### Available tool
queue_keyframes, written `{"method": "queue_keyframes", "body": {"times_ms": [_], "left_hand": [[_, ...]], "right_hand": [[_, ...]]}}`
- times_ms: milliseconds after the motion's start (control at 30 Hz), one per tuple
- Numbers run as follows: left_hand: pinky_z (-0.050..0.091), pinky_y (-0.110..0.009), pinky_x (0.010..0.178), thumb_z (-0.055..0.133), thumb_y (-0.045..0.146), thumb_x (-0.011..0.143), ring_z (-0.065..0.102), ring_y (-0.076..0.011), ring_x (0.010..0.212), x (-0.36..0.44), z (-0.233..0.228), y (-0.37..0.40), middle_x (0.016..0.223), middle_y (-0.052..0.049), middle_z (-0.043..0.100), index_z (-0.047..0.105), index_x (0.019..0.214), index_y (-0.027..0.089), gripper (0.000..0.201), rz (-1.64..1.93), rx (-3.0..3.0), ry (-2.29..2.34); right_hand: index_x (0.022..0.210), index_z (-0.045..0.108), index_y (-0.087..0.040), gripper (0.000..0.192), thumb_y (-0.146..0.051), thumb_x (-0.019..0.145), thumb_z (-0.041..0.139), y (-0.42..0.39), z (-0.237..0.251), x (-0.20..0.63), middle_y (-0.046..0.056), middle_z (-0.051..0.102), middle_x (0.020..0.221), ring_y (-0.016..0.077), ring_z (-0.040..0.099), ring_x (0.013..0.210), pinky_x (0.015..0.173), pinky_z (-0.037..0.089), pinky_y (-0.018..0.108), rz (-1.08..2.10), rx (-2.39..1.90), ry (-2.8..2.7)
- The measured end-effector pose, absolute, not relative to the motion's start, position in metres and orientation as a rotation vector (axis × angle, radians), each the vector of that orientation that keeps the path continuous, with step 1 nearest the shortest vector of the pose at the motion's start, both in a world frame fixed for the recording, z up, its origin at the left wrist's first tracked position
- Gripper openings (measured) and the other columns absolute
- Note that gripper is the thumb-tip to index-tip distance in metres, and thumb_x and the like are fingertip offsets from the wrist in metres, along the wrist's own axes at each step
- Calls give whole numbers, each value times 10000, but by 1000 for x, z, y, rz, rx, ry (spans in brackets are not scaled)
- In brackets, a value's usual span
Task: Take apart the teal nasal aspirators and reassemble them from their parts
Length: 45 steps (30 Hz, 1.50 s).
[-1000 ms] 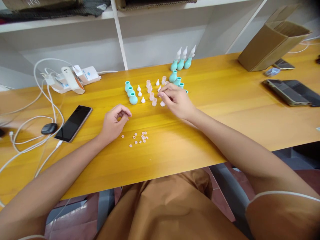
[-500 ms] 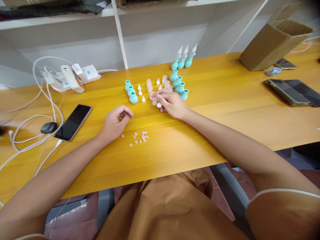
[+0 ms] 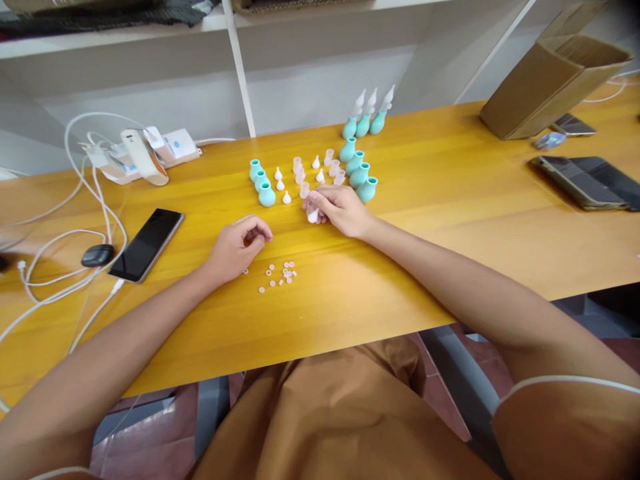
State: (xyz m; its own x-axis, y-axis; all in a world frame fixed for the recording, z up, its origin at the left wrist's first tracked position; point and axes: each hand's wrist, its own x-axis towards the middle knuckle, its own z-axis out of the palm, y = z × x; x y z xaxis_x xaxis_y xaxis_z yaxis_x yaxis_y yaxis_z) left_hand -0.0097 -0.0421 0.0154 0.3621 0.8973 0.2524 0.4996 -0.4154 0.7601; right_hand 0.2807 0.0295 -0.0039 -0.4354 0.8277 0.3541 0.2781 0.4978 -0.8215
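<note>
My right hand [image 3: 337, 210] is closed over the front of the parts, its fingers pinching a small white pointed nozzle tip [image 3: 313, 216]. A pale translucent cup seems to be in the same fingers, partly hidden by them. Just behind stand several translucent pink cups [image 3: 304, 191] and white nozzle tips [image 3: 287, 198]. My left hand [image 3: 243, 245] rests on the table, fingers loosely curled and thumb apart, with nothing visible in it. Small pale rings [image 3: 286, 273] lie scattered beside it.
Turquoise bulbs [image 3: 267, 195] stand in a left row and a right row [image 3: 367, 189]. Behind are three bulbs with white tips fitted [image 3: 363, 125]. A phone [image 3: 147, 245], cables and a power strip [image 3: 175, 148] lie left; a cardboard box [image 3: 545, 87] and dark phones [image 3: 575, 183] are right.
My right hand has drawn slightly toward me, and the front translucent cup no longer stands free on the table. My left hand has shifted slightly right and toward me.
</note>
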Motion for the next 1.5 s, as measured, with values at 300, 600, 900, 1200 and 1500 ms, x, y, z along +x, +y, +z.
{"method": "queue_keyframes", "body": {"times_ms": [300,600,900,1200,1500], "left_hand": [[559,-364,891,640,147,796,658,-212,908,-12,29,-44,1055,-42,703,749,1029,236,273,461,2384,919],[561,-399,1034,721,210,868,696,-223,1007,-20,31,-36,1097,-48,671,787,966,252,125,356,2387,787],[559,-368,1024,753,231,875,700,-200,983,-20,29,-35,1079,-35,681,814,954,268,106,362,2386,772],[524,-356,1026,733,227,909,693,-192,1015,-21,32,-34,1081,-34,671,833,970,257,121,319,2373,745],[537,-280,736,784,263,892,650,-141,764,-14,24,-40,894,-31,748,759,901,199,69,710,2044,873]], "right_hand": [[759,659,-177,505,-517,1109,530,21,1,280,86,739,929,155,653,783,764,533,298,874,-862,-2035],[870,732,-175,143,-138,855,595,18,5,283,90,759,1085,185,662,957,810,512,299,811,-659,-2180],[931,626,-176,39,-173,913,661,11,0,278,50,690,1042,95,631,774,698,543,237,1323,-603,-2040],[1111,482,-212,418,-178,879,829,15,-9,277,-16,662,992,63,623,710,611,558,185,1567,-602,-1808],[1139,568,-177,369,-143,888,837,-4,-2,264,-4,682,1002,80,689,803,664,604,186,1743,-524,-1705]]}}
